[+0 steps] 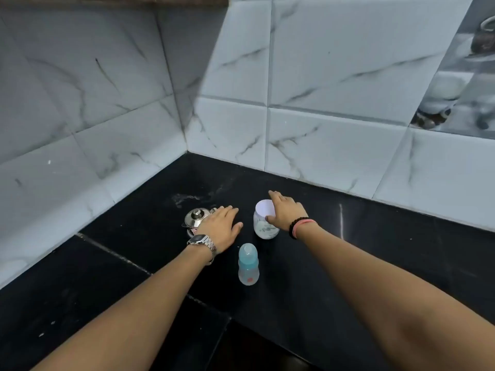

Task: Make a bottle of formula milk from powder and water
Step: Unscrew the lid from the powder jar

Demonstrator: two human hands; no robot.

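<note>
I am seeing my left hand hovering flat, fingers straight, beside the steel kettle; my right hand is lying with relaxed fingers over the powder jar. The baby bottle is standing nearer on the tabletop.

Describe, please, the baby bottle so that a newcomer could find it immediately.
On the black countertop, look between the person's two forearms. The baby bottle stands there upright, nearer the camera than the white-lidded jar and the steel pot. It alone has a pale blue cap and untouched sides.
</note>
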